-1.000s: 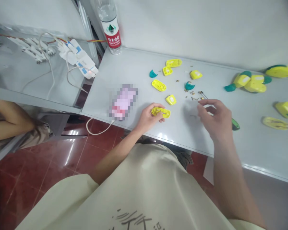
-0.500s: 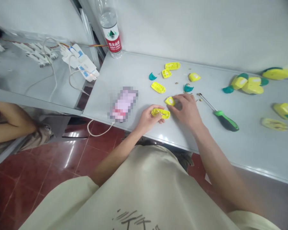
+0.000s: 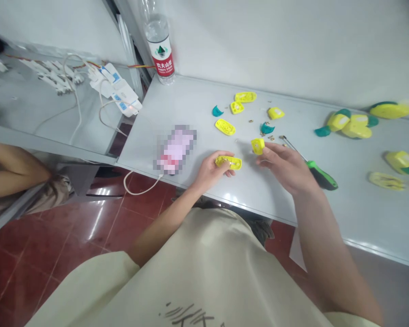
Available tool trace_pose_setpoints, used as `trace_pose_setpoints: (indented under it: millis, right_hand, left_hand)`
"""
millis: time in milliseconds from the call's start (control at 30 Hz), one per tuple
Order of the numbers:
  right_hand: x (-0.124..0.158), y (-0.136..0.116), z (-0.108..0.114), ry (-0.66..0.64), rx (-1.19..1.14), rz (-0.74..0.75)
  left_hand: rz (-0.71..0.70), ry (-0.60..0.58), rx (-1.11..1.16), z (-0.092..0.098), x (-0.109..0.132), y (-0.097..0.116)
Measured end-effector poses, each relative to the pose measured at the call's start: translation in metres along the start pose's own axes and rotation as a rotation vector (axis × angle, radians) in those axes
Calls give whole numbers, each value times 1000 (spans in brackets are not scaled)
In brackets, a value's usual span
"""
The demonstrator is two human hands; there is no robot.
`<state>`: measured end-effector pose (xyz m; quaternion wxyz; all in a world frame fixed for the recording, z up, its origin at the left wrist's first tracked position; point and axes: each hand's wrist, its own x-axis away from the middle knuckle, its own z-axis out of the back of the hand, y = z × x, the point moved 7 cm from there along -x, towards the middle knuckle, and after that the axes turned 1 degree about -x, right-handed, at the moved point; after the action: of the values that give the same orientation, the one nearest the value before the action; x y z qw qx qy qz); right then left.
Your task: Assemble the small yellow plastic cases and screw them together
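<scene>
"On the white bench [image 3: 191,104], what does the left hand [image 3: 209,171] grasp?"

"It closes around a long yellow plastic shell [image 3: 228,162]. The long axis goes from nine to three o'clock."

"And the right hand [image 3: 286,168]?"

"It pinches a small yellow piece [image 3: 258,146], at two o'clock from the shell. A green-handled screwdriver [image 3: 322,177] lies at three o'clock, and the red tile floor [image 3: 71,227] is at eight."
</scene>
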<state>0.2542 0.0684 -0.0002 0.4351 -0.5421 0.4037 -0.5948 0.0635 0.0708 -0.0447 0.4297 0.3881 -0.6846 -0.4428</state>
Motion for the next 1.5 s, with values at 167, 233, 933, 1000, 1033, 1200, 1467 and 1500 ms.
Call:
trace_pose_setpoints:
  millis: [167,233,933,1000,1033,1200,1467,1500]
  right_hand:
    - [7,4,-6,-90,-81,-59]
    - [9,2,-10,-117,-46,-36]
    - [45,18,34,28,-255,-24]
    - [52,23,47,63,-302,-14]
    - [55,27,52,78,-327,-19]
    - [67,58,72,133,-442,-80]
    - [69,79,84,179,-452,-53]
    - [68,78,84,171,-423,-50]
  left_hand:
    - [5,-3,1,-1,0,1]
    - [8,-5,5,-1,0,2]
    - [-234,-203,-790,-20,6,31]
    - [-295,-226,-944,-21,8,36]
    - [-316,-227,-1012,-21,8,36]
    - [-314,-232,-1158,-15,7,31]
    - [-288,-238,-1175,-18,0,41]
    - [-296,-228,-1169,-21,-4,45]
